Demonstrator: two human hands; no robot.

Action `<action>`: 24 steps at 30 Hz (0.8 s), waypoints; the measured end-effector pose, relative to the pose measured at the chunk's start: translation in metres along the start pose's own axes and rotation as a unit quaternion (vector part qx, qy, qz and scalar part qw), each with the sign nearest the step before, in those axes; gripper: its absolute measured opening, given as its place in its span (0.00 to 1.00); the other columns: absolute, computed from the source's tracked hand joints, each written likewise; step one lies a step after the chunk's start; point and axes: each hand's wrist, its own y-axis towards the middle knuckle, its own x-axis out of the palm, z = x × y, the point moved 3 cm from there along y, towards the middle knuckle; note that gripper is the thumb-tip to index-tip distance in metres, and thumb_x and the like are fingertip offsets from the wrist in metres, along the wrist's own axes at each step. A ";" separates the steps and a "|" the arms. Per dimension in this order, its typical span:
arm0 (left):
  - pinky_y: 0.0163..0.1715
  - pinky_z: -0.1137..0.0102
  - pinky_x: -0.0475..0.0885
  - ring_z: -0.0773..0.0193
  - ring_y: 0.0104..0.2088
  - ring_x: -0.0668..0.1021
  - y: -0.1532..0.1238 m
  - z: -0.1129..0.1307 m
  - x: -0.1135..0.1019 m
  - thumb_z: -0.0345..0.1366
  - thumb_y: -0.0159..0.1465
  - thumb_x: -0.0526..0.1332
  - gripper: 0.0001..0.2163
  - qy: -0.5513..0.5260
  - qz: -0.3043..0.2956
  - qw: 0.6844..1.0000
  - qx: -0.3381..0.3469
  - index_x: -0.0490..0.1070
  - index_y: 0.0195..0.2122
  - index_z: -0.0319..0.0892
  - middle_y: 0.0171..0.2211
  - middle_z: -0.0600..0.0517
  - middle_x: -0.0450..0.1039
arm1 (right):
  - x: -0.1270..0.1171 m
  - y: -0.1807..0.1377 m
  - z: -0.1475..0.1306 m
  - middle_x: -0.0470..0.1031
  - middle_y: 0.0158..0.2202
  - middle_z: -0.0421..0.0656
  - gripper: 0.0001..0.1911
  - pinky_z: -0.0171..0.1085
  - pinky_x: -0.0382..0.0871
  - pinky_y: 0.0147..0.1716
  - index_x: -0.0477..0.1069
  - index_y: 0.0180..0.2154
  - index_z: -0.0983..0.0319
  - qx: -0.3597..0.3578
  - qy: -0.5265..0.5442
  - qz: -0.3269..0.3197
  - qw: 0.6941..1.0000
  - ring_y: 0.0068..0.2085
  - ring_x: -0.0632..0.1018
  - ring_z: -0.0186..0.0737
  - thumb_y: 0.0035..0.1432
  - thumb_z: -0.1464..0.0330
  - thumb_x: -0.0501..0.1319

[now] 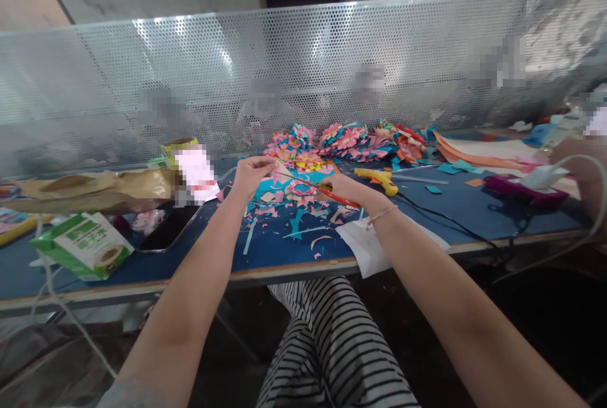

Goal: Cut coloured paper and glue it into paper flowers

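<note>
My left hand (251, 175) is closed in a pinch on a small piece of coloured paper that I cannot make out clearly, held above the blue table (474, 215). My right hand (345, 190) is wrapped round red-handled scissors (327, 191), whose blades point left toward the left hand. Below both hands lie a teal sheet (265, 196) and many pink, teal and orange paper scraps (294, 221). Finished paper flowers (332, 141) in pink, blue and yellow are piled just beyond the hands.
A yellow glue gun (377, 179) with a black cord lies right of my right hand. A green carton (85, 245), a brown paper bag (95, 188) and a dark tray (165, 231) sit at left. A perforated metal screen (303, 73) backs the table. White paper (367, 247) overhangs the front edge.
</note>
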 end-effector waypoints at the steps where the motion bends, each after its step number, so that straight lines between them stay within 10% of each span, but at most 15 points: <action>1: 0.26 0.72 0.70 0.68 0.25 0.74 0.000 -0.001 0.000 0.41 0.41 0.71 0.15 0.000 -0.001 1.000 0.001 0.78 0.28 0.39 0.25 0.50 0.76 | 0.000 0.000 0.000 0.59 0.20 0.37 0.22 0.34 0.53 0.24 0.61 0.22 0.61 0.000 0.001 -0.003 1.000 0.24 0.61 0.31 0.50 0.49 0.58; 24: 0.26 0.72 0.70 0.69 0.24 0.74 0.001 -0.001 -0.001 0.40 0.41 0.71 0.13 0.006 0.001 1.000 0.007 0.78 0.28 0.40 0.25 0.50 0.76 | 0.003 -0.001 0.001 0.63 0.23 0.38 0.23 0.33 0.54 0.26 0.67 0.26 0.63 -0.004 0.014 -0.033 0.999 0.25 0.64 0.32 0.50 0.48 0.57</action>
